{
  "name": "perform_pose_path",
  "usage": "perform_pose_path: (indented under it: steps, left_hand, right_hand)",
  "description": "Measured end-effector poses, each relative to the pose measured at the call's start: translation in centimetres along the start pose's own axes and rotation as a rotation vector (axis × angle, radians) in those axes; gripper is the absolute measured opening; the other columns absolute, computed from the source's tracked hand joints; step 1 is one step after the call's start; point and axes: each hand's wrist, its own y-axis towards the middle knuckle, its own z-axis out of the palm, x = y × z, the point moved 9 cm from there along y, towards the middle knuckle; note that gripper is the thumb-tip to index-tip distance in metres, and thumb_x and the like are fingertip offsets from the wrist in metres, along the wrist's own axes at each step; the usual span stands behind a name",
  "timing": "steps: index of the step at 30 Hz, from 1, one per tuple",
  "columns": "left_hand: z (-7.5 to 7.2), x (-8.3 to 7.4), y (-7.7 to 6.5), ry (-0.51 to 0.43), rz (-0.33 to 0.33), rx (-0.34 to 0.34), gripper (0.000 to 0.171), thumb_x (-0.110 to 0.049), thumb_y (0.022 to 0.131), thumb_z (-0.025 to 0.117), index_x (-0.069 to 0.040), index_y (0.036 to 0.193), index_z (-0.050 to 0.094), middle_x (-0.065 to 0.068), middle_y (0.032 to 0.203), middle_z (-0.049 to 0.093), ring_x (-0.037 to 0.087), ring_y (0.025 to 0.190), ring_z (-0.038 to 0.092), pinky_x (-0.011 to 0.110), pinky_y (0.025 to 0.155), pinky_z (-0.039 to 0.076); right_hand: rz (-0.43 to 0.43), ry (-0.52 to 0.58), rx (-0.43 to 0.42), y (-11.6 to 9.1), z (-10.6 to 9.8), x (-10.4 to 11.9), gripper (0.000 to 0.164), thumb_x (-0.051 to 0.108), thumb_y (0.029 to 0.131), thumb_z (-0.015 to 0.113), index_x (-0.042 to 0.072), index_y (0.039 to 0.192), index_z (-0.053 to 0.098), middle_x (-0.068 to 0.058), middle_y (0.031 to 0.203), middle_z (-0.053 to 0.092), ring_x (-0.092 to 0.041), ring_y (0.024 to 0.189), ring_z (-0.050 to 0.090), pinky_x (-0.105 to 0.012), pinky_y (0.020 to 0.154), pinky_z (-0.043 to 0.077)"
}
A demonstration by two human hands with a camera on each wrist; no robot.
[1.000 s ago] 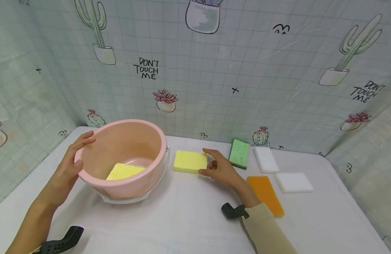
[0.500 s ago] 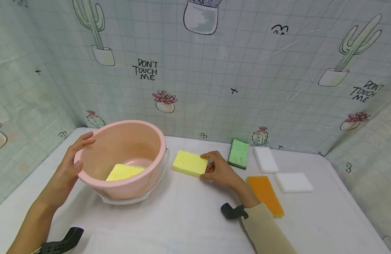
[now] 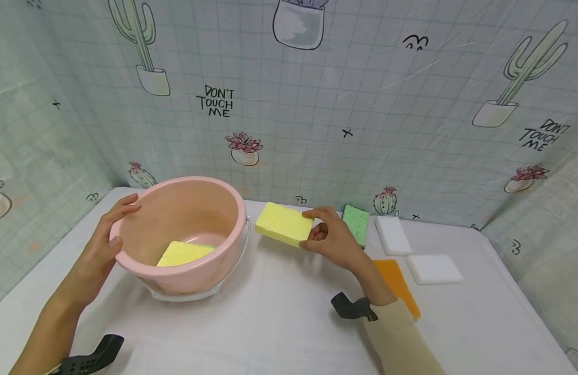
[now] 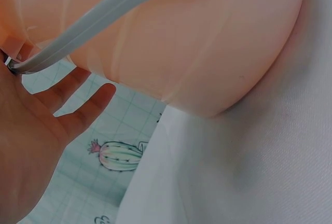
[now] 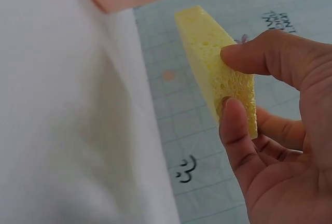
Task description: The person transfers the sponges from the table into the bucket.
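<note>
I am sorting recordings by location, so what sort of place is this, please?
Probably a staged tabletop booth: cactus-print sheets hang behind and beside the white table, which bears a pink bucket. The wider room is hidden.

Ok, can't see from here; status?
Right fingers pinch yellow sponge, held above table. Left fingers touch bucket at rim. Nothing visible between sponge and bucket.
</note>
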Motion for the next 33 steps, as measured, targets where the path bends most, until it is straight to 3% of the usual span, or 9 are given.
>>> perform_pose_path:
  steps: [5,8,12,20,33]
  left_hand:
    - [-0.2,0.2,-0.1,0.023,-0.010,-0.019,0.057,-0.022,0.094,0.042,-0.019,0.150,0.028,-0.004,0.158,0.008,0.020,0.141,0.014,0.050,0.111,0.021]
    - [-0.1,0.2,-0.2,0.029,-0.014,-0.020,0.058,-0.022,0.093,0.042,-0.020,0.149,0.029,-0.005,0.158,0.008,0.020,0.141,0.014,0.058,0.110,0.019]
    - [0.1,0.1,-0.2,0.012,-0.014,-0.006,0.058,-0.021,0.093,0.043,-0.020,0.150,0.029,-0.005,0.158,0.008,0.019,0.142,0.012,0.057,0.110,0.018]
    - [-0.1,-0.1,0.0,0.012,0.003,0.013,0.057,-0.022,0.094,0.041,-0.018,0.150,0.028,-0.003,0.158,0.008,0.019,0.142,0.010,0.044,0.112,0.021]
    - [0.1,-0.3,-0.1,0.018,-0.009,0.005,0.056,-0.023,0.095,0.039,-0.020,0.150,0.027,-0.005,0.158,0.007,0.019,0.143,0.009,0.066,0.107,0.010]
  right_hand:
    - [-0.078,0.021,-0.022,0.1,-0.4,0.8,0.057,0.004,0.074,0.081,0.003,0.126,0.056,-0.011,0.128,0.042,-0.022,0.078,0.057,-0.031,0.071,0.055]
    - [-0.111,0.041,-0.032,-0.1,-0.8,1.9,0.057,0.004,0.074,0.080,0.003,0.126,0.056,-0.010,0.127,0.043,-0.022,0.079,0.057,-0.031,0.073,0.055]
    - [-0.136,0.086,-0.044,-0.1,-1.7,3.3,0.056,0.003,0.075,0.079,0.005,0.126,0.056,-0.006,0.125,0.044,-0.024,0.081,0.056,-0.027,0.073,0.053]
    - [-0.214,0.086,-0.044,0.6,-2.5,7.0,0.057,0.001,0.074,0.078,0.006,0.127,0.056,-0.004,0.124,0.044,-0.023,0.082,0.055,-0.028,0.073,0.053]
    - [-0.315,0.022,0.017,2.2,0.9,12.6,0.057,0.003,0.072,0.082,0.003,0.124,0.059,-0.002,0.123,0.045,-0.017,0.077,0.060,-0.029,0.072,0.056]
